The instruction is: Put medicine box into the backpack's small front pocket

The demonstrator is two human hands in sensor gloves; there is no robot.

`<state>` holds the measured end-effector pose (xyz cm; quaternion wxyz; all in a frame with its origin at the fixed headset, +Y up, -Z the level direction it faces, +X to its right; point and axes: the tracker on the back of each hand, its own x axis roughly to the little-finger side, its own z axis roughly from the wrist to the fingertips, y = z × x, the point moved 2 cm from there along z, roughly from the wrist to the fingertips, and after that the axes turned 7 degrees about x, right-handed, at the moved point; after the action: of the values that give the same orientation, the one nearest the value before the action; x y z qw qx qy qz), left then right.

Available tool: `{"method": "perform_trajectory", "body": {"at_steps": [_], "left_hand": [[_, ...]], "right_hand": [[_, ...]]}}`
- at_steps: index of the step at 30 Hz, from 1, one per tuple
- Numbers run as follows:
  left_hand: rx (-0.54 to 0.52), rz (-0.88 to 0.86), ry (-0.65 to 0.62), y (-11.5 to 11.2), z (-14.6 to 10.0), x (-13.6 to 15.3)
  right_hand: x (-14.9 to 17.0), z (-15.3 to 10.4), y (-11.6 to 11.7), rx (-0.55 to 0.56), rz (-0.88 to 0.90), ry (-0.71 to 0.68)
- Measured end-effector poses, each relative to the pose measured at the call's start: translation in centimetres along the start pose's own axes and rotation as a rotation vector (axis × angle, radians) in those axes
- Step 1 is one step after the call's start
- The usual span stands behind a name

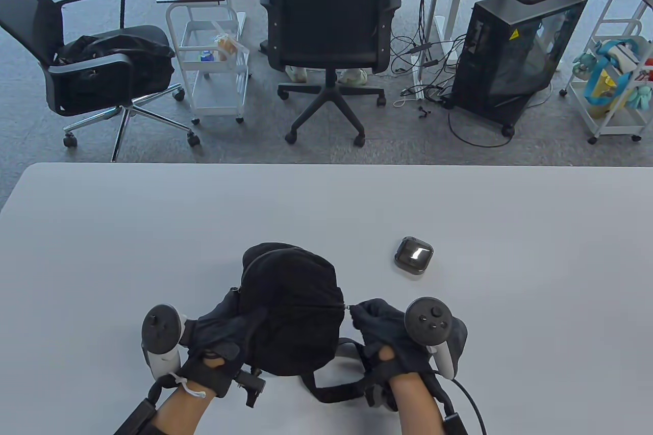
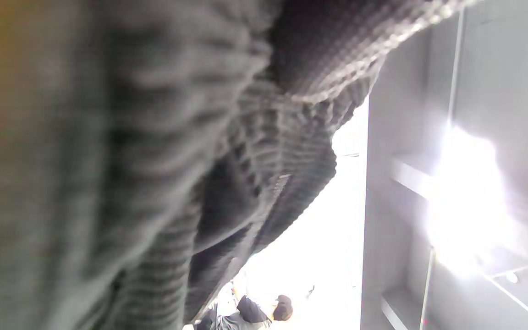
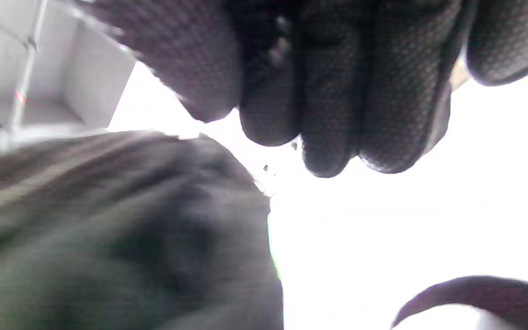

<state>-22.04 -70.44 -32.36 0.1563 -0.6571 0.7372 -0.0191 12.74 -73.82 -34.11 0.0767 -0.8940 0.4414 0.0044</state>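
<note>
A small black backpack (image 1: pixel 293 307) lies on the grey table (image 1: pixel 153 231) near the front edge. My left hand (image 1: pixel 229 335) rests on its left side and holds the fabric. My right hand (image 1: pixel 375 325) is at its right side, fingers curled, pinching the small metal zipper pull (image 1: pixel 348 307). The medicine box (image 1: pixel 413 256), a small dark translucent case, lies on the table to the right and beyond the backpack, apart from both hands. In the right wrist view my curled fingers (image 3: pixel 328 91) hang above the blurred backpack (image 3: pixel 122 229). The left wrist view shows only blurred glove fabric (image 2: pixel 154 160).
A backpack strap (image 1: pixel 336 389) loops on the table between my hands near the front edge. Beyond the table's far edge stand office chairs (image 1: pixel 326 27), a white cart (image 1: pixel 214 62) and a computer tower (image 1: pixel 515 52) on the floor.
</note>
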Motion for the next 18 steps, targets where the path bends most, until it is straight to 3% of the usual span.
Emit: {"method": "perform_trajectory", "body": {"at_steps": [2, 4, 9, 12, 18], "left_hand": [[0.0, 0.016, 0.0, -0.2, -0.1, 0.2], [-0.007, -0.027, 0.009, -0.1, -0.2, 0.2], [0.001, -0.025, 0.006, 0.2, -0.4, -0.4], [0.009, -0.035, 0.013, 0.2, -0.4, -0.4], [0.006, -0.056, 0.029, 0.8, -0.3, -0.3]], "right_hand": [[-0.8, -0.4, 0.4, -0.039, 0.129, -0.027], [-1.5, -0.3, 0.1, -0.028, 0.148, -0.045], [0.0, 3.9, -1.5, -0.043, -0.185, -0.015], [1.6, 7.2, -2.0, -0.094, -0.274, 0.061], [4.6, 12.8, -1.1, -0.208, -0.567, 0.111]]}}
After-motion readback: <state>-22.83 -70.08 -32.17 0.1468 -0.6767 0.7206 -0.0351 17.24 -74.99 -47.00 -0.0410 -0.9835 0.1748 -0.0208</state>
